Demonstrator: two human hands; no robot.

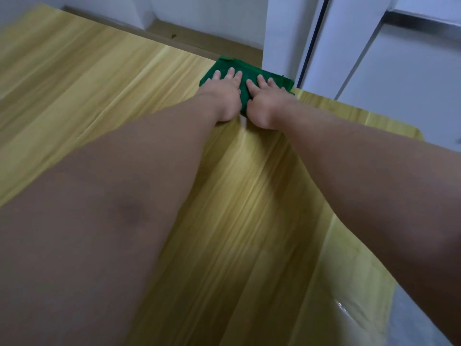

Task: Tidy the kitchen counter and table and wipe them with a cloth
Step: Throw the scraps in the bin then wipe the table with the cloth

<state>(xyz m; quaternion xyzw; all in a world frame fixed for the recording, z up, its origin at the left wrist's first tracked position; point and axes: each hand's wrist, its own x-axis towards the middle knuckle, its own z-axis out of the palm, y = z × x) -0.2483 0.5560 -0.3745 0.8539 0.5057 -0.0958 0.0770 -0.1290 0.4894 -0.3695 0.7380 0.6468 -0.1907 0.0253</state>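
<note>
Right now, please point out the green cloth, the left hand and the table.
green cloth (pixel 228 64): head view, far edge
left hand (pixel 222 98): head view, back of hand
table (pixel 99 83): head view, bare top

The yellow wood-grain table (pixel 87 101) offers open surface leftward and nearward. Past its far edge a white upright panel (pixel 282 33) (dark-edged) blocks the way.

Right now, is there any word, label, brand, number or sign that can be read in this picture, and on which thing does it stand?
None can be read.
The folded green cloth under the left hand and the right hand shows no label or print.
The yellow wood-grain table top is plain.
The white panels behind it carry no sign.
</note>
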